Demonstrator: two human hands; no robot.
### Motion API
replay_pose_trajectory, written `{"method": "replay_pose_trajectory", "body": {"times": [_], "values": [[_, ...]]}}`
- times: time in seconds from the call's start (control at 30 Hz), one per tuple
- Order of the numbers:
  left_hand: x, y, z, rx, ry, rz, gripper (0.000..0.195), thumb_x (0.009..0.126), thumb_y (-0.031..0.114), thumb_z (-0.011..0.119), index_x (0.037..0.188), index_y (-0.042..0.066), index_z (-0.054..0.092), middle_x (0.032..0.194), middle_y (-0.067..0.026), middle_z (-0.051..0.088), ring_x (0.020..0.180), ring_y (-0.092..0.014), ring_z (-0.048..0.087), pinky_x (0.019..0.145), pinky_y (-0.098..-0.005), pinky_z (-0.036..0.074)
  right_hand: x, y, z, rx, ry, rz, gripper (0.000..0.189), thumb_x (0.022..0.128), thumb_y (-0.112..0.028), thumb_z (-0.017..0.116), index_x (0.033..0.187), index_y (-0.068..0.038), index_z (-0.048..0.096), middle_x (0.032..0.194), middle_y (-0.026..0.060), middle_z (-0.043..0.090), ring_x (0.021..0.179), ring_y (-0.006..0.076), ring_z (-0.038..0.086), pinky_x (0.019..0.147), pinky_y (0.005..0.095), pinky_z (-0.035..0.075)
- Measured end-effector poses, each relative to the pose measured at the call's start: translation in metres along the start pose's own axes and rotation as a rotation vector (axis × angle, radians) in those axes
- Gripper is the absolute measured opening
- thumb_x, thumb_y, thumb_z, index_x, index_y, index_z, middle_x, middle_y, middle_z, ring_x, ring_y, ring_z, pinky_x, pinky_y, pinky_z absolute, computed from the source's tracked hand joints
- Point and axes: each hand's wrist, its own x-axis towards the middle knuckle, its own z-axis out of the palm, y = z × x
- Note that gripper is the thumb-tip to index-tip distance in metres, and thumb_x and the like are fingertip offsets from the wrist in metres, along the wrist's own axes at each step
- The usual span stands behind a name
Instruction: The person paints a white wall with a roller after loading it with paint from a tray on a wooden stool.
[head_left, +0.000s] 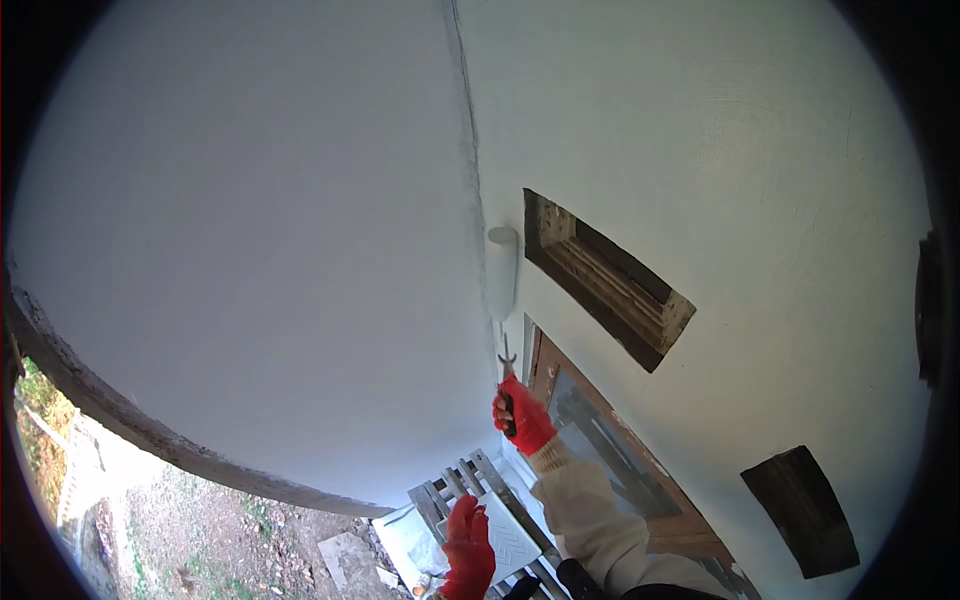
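My right hand (521, 416), in a red glove with bare fingertips, is closed on the dark handle of a paint roller. The roller's pale sleeve (502, 277) lies against the white wall beside the cracked corner seam (472, 150). My left hand (470, 551), also in a red glove, is raised lower down with fingers extended, over a white paint tray (508, 536) with a ridged ramp; whether it touches the tray is hidden. The tray rests on a slatted wooden platform (487, 469).
A recessed opening (607, 277) cuts into the wall right of the roller. Below it is a wood-framed glass window (600, 435), with a second dark opening (802, 510) lower right. The large white surface ends at a rough edge (187, 450); littered ground (225, 525) lies below.
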Motion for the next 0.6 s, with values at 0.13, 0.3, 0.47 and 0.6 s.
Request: {"method": "replay_pose_trajectory", "body": {"times": [0.13,0.3,0.47,0.6], "values": [[0.000,0.003,0.004,-0.012,-0.011,0.023,0.036,0.092,0.001,0.050,0.128,0.000,0.045,0.119,-0.0107,0.056,0.105,-0.019,0.056,0.093,-0.0302,0.044,0.050,-0.009,0.019,0.015,0.007,-0.003,0.018,0.092,-0.028,0.052,0.082,-0.014,0.047,0.059,-0.0015,0.043,0.042,0.0102,0.037,0.039,0.0267,0.032],[0.000,-0.006,-0.009,0.102,-0.061,0.080,0.037,0.096,0.006,0.045,0.132,0.001,0.040,0.125,-0.0118,0.051,0.109,-0.021,0.054,0.092,-0.0336,0.046,0.049,-0.003,0.021,0.051,0.019,-0.050,0.020,0.090,-0.025,0.054,0.076,-0.013,0.047,0.058,-0.0018,0.044,0.043,0.0098,0.037,0.040,0.0252,0.031],[-0.004,-0.030,-0.026,-0.003,-0.043,0.007,0.037,0.096,0.006,0.045,0.132,0.001,0.040,0.125,-0.0129,0.051,0.107,-0.021,0.054,0.090,-0.0338,0.047,-0.018,0.022,-0.013,0.020,0.021,-0.012,0.022,0.091,-0.029,0.052,0.075,-0.015,0.046,0.056,-0.0019,0.042,0.040,0.0088,0.035,0.039,0.0255,0.031],[-0.009,-0.038,-0.027,-0.038,-0.036,-0.052,0.038,0.096,0.007,0.046,0.132,0.000,0.040,0.123,-0.0126,0.051,0.106,-0.021,0.055,0.090,-0.0334,0.047,-0.061,0.029,-0.027,-0.005,0.132,-0.004,0.023,0.091,-0.029,0.052,0.074,-0.014,0.046,0.056,-0.0018,0.042,0.040,0.0090,0.035,0.038,0.0256,0.031]]}}
